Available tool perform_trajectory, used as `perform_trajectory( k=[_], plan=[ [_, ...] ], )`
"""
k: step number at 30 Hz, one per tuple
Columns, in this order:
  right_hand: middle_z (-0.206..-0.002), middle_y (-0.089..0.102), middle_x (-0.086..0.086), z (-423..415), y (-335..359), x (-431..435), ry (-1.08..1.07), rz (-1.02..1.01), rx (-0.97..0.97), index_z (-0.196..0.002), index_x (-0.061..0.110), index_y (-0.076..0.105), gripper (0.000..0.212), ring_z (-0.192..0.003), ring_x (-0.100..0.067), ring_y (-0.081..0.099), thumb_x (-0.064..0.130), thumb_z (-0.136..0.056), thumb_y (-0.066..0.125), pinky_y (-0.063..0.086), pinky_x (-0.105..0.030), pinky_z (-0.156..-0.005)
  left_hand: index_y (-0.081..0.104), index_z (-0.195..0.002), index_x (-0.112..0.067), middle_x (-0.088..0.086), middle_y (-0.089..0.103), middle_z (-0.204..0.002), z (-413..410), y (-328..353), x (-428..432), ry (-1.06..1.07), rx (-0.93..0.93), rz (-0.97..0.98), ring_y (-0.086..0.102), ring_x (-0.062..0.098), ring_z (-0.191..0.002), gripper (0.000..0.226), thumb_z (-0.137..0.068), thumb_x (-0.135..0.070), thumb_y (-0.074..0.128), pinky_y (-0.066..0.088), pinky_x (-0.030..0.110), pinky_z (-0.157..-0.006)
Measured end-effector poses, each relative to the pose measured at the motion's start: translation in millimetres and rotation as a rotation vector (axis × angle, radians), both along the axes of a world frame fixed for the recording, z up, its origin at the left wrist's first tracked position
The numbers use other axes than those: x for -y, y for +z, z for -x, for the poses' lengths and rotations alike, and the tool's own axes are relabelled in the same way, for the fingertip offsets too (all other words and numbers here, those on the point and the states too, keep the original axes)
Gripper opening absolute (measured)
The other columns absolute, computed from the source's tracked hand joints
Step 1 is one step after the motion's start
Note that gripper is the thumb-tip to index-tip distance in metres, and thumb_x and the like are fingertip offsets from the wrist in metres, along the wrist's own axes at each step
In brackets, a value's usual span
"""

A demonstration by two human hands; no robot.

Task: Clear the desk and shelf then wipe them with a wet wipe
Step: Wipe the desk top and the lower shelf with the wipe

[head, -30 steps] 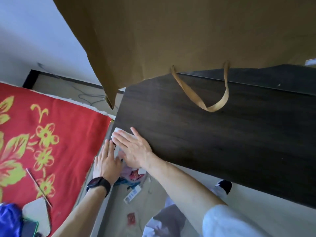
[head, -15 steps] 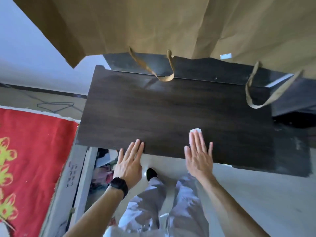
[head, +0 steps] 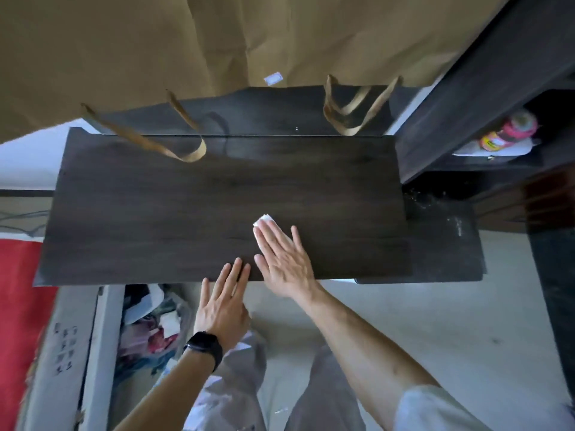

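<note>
**Flat right hand pressing one wipe on the desk**

Brown paper bags [head: 155, 42] fill the top of your view; how many there are cannot be told, but their strap handles [head: 189, 155] hang down in two places over the far edge.

Below them lies the one dark wood-grain desk [head: 140, 213]. Its long axis runs left to right across your view, with the near long edge facing you. At its right end stands a dark shelf unit [head: 482, 88], and one pink-capped bottle [head: 510, 132] lies tilted in a compartment there. A red cloth [head: 18, 306] shows at the far left.

Both of your hands are in view. Your right hand [head: 284, 259] lies flat on the desk just right of centre, fingers straight and pointing away from you. It presses down and grips nothing. Your left hand [head: 222, 303], with a black watch [head: 203, 345] on the wrist, is also spread flat, with only its fingertips on the desk's near edge, just beside the right hand.

The single wet wipe [head: 263, 219] is small, white and folded. It is pinned under your right fingertips, and only one corner pokes out beyond them. The hand covers the rest, so its long axis cannot be told.
</note>
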State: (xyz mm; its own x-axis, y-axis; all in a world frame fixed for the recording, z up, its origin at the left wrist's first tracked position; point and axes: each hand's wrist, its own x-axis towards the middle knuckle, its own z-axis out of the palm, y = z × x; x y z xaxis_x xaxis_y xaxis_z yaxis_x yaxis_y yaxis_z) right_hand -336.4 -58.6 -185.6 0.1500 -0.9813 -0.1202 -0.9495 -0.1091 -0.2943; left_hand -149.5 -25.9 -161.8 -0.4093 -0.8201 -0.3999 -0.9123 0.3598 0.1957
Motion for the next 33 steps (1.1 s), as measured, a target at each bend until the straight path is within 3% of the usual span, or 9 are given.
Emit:
perform_trajectory(
  k=[2,5,7,10,13,17,24,28,33],
  plan=[
    [-0.167,0.006,0.004,20,-1,20,-0.005,-0.004,0.009,-0.158,0.018,0.015,0.060,-0.153,-0.010,-0.001,0.042,-0.105,0.025,0.014,-0.054,-0.121,0.023,-0.155,-0.019,-0.001,0.018,-0.163,5,-1,-2,0.028,0.030,0.015,0.019,0.021,-0.148,0.095,-0.072,-0.014,0.069,0.030,0.057,-0.113],
    [-0.167,0.004,0.003,80,-6,19,-0.276,-0.014,-0.009,-0.159,0.017,0.011,0.061,-0.153,-0.011,-0.004,0.043,-0.104,0.020,0.007,-0.052,-0.123,0.014,-0.157,-0.019,-0.002,0.007,-0.164,29,1,-6,0.129,0.082,0.032,0.011,0.021,-0.150,0.090,-0.081,-0.017,0.062,0.023,0.055,-0.117],
    [-0.167,0.005,0.000,130,-8,-8,-0.472,-0.018,-0.034,-0.158,0.015,0.011,0.062,-0.154,-0.013,-0.002,0.044,-0.104,0.020,0.010,-0.053,-0.122,0.003,-0.157,-0.020,-0.002,-0.004,-0.165,47,5,-11,0.223,0.123,-0.028,0.001,0.020,-0.152,0.085,-0.089,-0.022,0.053,0.015,0.052,-0.120],
    [-0.167,0.003,-0.004,179,-9,-49,-0.580,-0.038,-0.082,-0.158,0.012,0.008,0.064,-0.154,-0.017,-0.002,0.044,-0.104,0.020,0.015,-0.056,-0.121,-0.004,-0.157,-0.021,-0.003,-0.009,-0.165,66,9,-17,0.341,0.117,-0.017,-0.005,0.018,-0.152,0.084,-0.092,-0.025,0.048,0.013,0.051,-0.121],
    [-0.167,0.006,-0.006,176,-4,-65,-0.475,-0.025,-0.082,-0.158,0.010,0.009,0.067,-0.154,-0.019,0.000,0.045,-0.103,0.025,0.008,-0.055,-0.122,-0.003,-0.157,-0.024,-0.004,-0.010,-0.164,73,14,-17,0.384,0.088,-0.024,-0.006,0.017,-0.151,0.084,-0.091,-0.023,0.049,0.012,0.050,-0.121],
    [-0.167,0.006,-0.003,127,-5,-70,-0.068,0.009,-0.039,-0.158,0.012,0.012,0.065,-0.154,-0.018,0.002,0.043,-0.103,0.028,0.011,-0.054,-0.122,0.001,-0.157,-0.022,-0.002,-0.006,-0.165,57,19,-17,0.475,0.097,-0.013,-0.003,0.018,-0.152,0.083,-0.091,-0.024,0.051,0.011,0.049,-0.122],
    [-0.167,0.005,0.001,-12,-10,17,0.381,0.003,0.006,-0.158,0.014,0.013,0.064,-0.154,-0.014,-0.001,0.044,-0.102,0.025,0.012,-0.052,-0.122,0.008,-0.157,-0.021,-0.002,-0.001,-0.165,-12,17,0,0.638,0.085,0.009,0.003,0.017,-0.151,0.074,-0.095,-0.029,0.048,0.011,0.045,-0.121],
    [-0.167,0.002,0.001,-82,-13,52,0.400,0.001,0.009,-0.158,0.014,0.010,0.064,-0.153,-0.013,-0.006,0.044,-0.103,0.022,0.005,-0.051,-0.123,0.010,-0.157,-0.023,-0.005,0.003,-0.165,-50,15,-1,0.583,0.101,0.011,0.005,0.014,-0.151,0.076,-0.093,-0.025,0.051,0.011,0.039,-0.120],
    [-0.167,0.002,0.001,-108,-6,81,0.163,-0.024,0.060,-0.158,0.013,0.010,0.064,-0.153,-0.013,-0.006,0.044,-0.103,0.021,0.006,-0.052,-0.123,0.024,-0.155,-0.016,0.005,0.019,-0.163,-61,11,3,0.500,0.078,0.065,0.021,0.023,-0.149,0.074,-0.088,-0.018,0.057,0.019,0.042,-0.118]
  ],
)
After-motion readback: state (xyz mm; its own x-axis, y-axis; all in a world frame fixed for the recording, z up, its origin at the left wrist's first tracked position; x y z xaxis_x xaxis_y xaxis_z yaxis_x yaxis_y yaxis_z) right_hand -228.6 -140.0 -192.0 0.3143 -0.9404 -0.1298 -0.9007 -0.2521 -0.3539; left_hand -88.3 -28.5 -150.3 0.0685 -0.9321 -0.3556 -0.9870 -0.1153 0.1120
